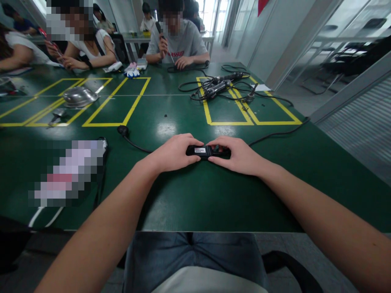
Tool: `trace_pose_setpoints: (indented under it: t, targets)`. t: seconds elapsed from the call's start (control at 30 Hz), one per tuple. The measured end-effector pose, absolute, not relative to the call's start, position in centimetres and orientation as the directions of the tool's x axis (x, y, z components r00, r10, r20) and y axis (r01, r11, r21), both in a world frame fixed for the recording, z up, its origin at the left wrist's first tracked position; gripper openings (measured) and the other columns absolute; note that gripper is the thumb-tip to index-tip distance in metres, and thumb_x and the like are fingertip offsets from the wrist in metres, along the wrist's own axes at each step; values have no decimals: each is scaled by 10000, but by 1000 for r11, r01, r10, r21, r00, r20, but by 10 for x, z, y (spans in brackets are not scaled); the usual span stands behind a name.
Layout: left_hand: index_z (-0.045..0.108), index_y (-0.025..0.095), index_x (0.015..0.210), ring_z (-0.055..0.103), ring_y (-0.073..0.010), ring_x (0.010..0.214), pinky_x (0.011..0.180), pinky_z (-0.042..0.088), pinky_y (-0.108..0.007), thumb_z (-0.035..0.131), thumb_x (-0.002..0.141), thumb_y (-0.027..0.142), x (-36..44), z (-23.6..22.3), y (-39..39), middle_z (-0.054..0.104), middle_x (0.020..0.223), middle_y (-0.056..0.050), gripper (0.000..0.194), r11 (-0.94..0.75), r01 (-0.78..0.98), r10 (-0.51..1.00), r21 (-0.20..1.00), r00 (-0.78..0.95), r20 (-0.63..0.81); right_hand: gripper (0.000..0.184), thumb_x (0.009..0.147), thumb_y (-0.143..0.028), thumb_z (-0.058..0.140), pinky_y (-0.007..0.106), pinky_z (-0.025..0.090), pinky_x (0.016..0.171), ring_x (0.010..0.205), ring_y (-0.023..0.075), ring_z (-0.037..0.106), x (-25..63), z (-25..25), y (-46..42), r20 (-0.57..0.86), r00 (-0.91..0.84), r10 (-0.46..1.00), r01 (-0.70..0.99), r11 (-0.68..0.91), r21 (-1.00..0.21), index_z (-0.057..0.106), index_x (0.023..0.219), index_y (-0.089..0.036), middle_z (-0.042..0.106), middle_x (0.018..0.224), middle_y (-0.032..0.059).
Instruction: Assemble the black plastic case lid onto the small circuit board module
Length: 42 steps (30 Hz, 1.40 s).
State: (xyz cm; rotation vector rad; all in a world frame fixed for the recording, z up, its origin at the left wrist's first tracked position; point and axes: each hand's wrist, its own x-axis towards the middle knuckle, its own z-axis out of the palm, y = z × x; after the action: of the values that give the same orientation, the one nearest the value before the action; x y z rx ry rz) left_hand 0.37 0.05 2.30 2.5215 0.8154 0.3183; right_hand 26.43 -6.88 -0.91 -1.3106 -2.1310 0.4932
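My left hand closes thumb and fingers around the left end of a small black cable box with a white printed label. At its right end, my right hand is curled around the black part beside the label, thumb and fingertips touching it. The box lies low over the table between both hands. From behind my left wrist a black cord runs left to a black plug. Another black cord leads away right behind my right hand. Its joint with the box is partly hidden by my fingers.
Yellow tape rectangles mark the green table. Tangled black cables with tool-like handles lie at the back right, a metal bowl-shaped part at the left. A blurred-out item lies near left. Other people sit across, one holding a microphone-like object.
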Motion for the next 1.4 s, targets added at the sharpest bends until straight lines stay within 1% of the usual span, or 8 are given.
trace_pose_setpoints:
  t: [0.17,0.37,0.5,0.67,0.93,1.0,1.17,1.4]
  targets:
    - [755,205,1492,800,-299,1200,1114,610,-445,802,948,283,3,20,1,849,1315,-108,552,-636,484,655,601,750,89,484,925,-443,839,449,620,892,934,293,755,265,-8,-69,283,-314,906,677,422,-603,790,1345,-207,834,1088,104]
    - [651,180,1544,821,-249,991,939,648,-401,720,1017,325,5,20,-1,858,1166,-96,550,-509,460,702,728,711,42,576,923,-443,836,408,599,816,840,250,723,265,-8,-69,244,-302,922,655,386,-650,708,1440,-224,826,1058,71]
    - [704,192,1368,801,-291,1135,1041,623,-458,717,1007,282,6,20,-1,840,1216,-114,372,-562,538,741,629,665,93,525,911,-441,850,398,585,802,824,242,707,265,-9,-69,257,-298,919,644,392,-657,686,1370,-245,822,1045,64]
    - [715,213,1176,752,-349,1153,1022,604,-513,715,1003,261,6,16,4,819,1166,-131,179,-577,703,803,417,583,128,235,939,-410,795,371,547,755,795,231,685,265,-5,-71,256,-307,916,675,400,-620,706,1089,-251,797,960,56]
    - [755,219,1065,721,-328,1142,1073,576,-506,715,983,256,0,18,7,798,1162,-114,98,-666,663,740,343,645,191,70,925,-314,737,358,534,737,768,219,659,266,-2,-72,239,-343,908,657,414,-630,722,931,-246,769,873,41]
    - [764,208,1013,732,-317,1121,1054,570,-475,765,940,266,-1,25,5,790,1170,-117,94,-684,638,720,354,667,189,69,922,-314,733,357,533,732,765,219,656,266,-2,-72,232,-346,909,650,411,-640,726,928,-246,767,864,40]
    - [688,224,859,682,-201,724,707,474,-328,766,892,207,-4,37,-4,730,774,3,86,-624,586,663,517,747,-46,75,942,-313,733,353,519,712,744,211,641,263,0,-72,212,-360,909,639,406,-654,756,923,-244,768,847,36]
    - [676,233,862,684,-207,699,692,449,-327,710,942,252,-4,37,-3,731,743,4,89,-594,601,659,535,745,-105,84,928,-325,743,334,473,672,700,190,606,262,-2,-71,223,-345,912,637,402,-658,758,905,-245,736,796,16]
